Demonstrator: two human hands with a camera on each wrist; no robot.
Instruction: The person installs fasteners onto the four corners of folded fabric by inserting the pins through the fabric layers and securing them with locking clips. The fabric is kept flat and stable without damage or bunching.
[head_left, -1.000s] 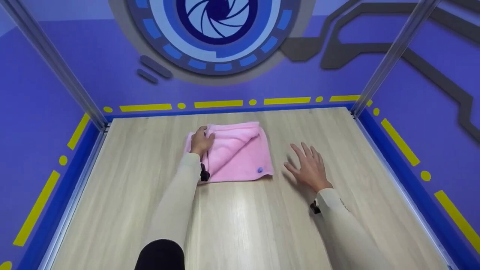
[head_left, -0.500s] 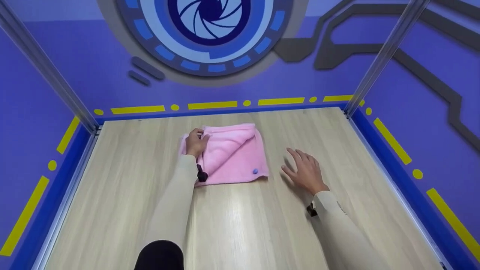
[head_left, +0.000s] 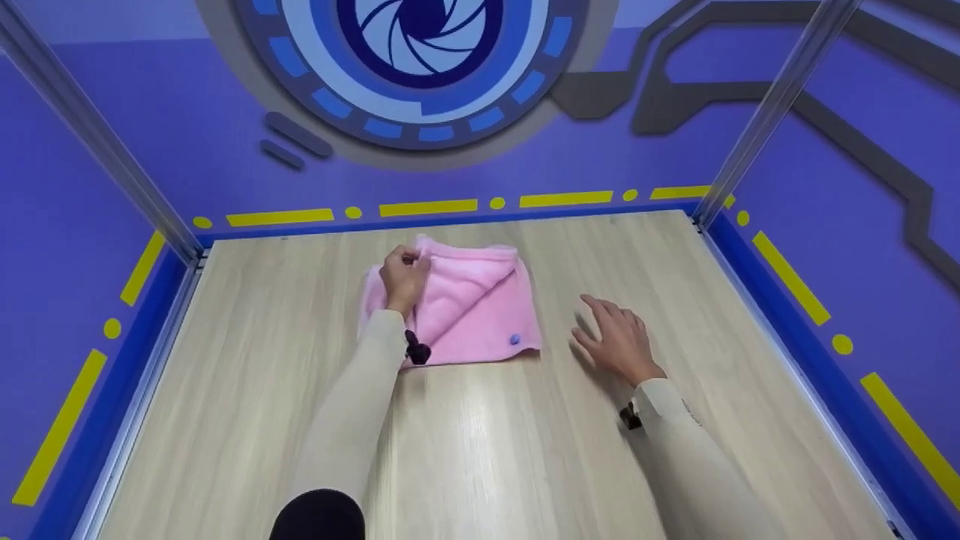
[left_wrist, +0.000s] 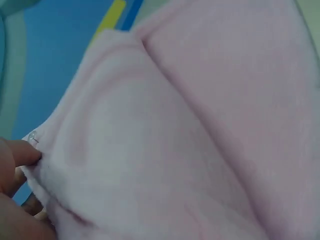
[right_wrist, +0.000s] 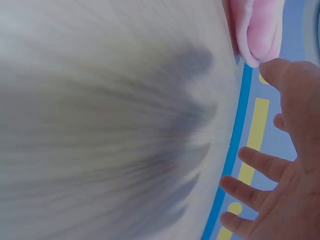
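A pink plush towel (head_left: 480,307) lies folded on the wooden table, one layer crossing it diagonally. A blue button (head_left: 514,340) sits near its front right corner. My left hand (head_left: 405,281) pinches the towel's back left edge and holds it slightly raised. In the left wrist view, the thumb and fingers (left_wrist: 20,152) grip the cloth beside a small clear piece at its edge. To the right of the towel, my right hand (head_left: 619,345) hovers over the table with fingers spread, holding nothing; its shadow falls on the tabletop.
The light wooden table (head_left: 480,450) is bounded by a blue-purple back wall (head_left: 420,176) and side walls with yellow markings. Metal posts (head_left: 780,112) stand at the back corners. A dark rounded object (head_left: 319,517) shows at the bottom edge, over the left sleeve.
My left hand has shifted slightly along the towel and lifted its back left edge, which now stands higher. The right hand has barely moved.
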